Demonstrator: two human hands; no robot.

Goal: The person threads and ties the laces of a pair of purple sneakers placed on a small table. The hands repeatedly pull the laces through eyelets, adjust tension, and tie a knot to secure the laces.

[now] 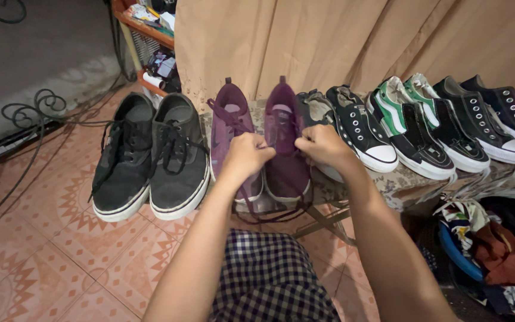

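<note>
In the blue basket [455, 253], crumpled clothes [499, 250].

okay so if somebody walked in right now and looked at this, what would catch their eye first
Most likely the two hands at the centre: the left hand and right hand pinch the lace over the right-hand purple sneaker of a pair. Next, the long row of shoes along the beige curtain: black sneakers on the left, black-and-white and green-striped sneakers on the right. A pile of colourful clothes sits at lower right.

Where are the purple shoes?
The purple shoes sit mid-view under both hands, between the black pair on their left and the black-and-white sneakers on their right.
</note>
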